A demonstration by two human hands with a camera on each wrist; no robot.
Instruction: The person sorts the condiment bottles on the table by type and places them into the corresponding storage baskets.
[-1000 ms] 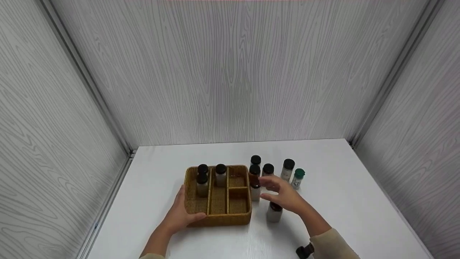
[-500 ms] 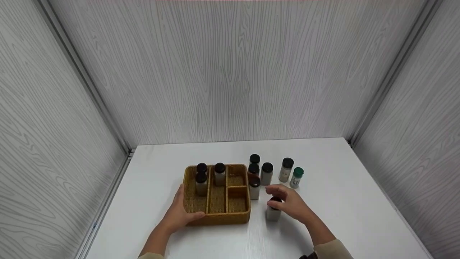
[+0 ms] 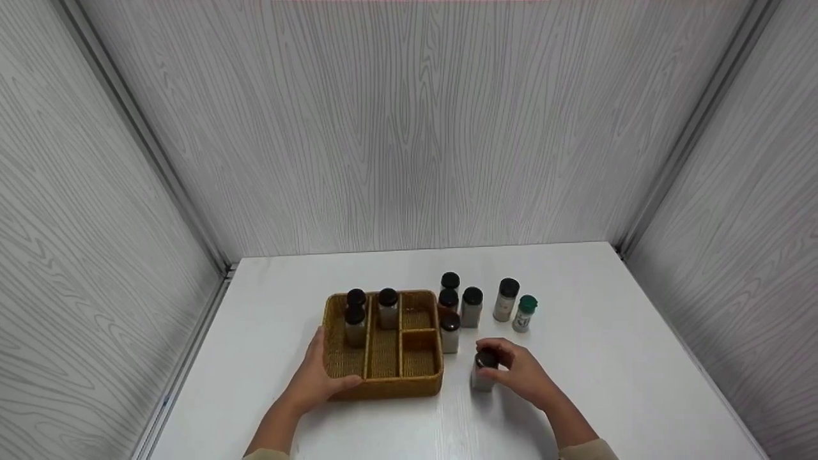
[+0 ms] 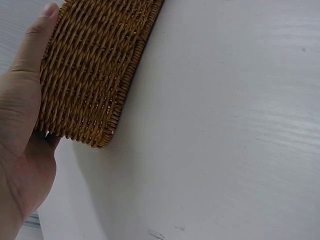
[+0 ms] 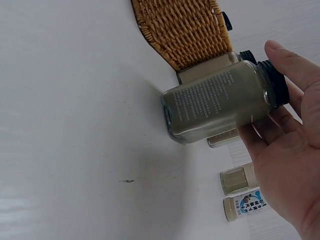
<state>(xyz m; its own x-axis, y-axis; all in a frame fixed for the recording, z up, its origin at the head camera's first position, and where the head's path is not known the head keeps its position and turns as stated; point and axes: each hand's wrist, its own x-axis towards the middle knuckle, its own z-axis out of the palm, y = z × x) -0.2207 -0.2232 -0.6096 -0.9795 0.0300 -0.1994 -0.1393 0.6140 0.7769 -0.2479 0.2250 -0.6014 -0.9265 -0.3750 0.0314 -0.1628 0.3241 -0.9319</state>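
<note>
In the head view my left hand (image 3: pixel 318 375) grips the near left corner of a brown wicker basket (image 3: pixel 390 388), thumb along the front rim. The left wrist view shows that thumb against the woven wall (image 4: pixel 90 70), with the other fingers partly hidden behind the corner. My right hand (image 3: pixel 521 375) holds a square glass spice jar (image 3: pixel 482 382) by its black cap, right of the basket. In the right wrist view this jar (image 5: pixel 215 102) contains grey-brown powder and bears small white print; whether its base touches the table cannot be told.
Several dark-capped jars (image 3: pixel 450 342) stand against and near the basket's right side. Farther right are a taller black-capped jar (image 3: pixel 505 305) and a small green-capped bottle (image 3: pixel 523 316). Inside the basket, black-capped jars (image 3: pixel 388 313) occupy the left and middle compartments. Wood-grain panels (image 3: pixel 409 128) enclose the table.
My right hand has come down from beside the basket-side jars to the nearer jar, and its fingers have closed on the cap. The left hand keeps its hold on the basket.
</note>
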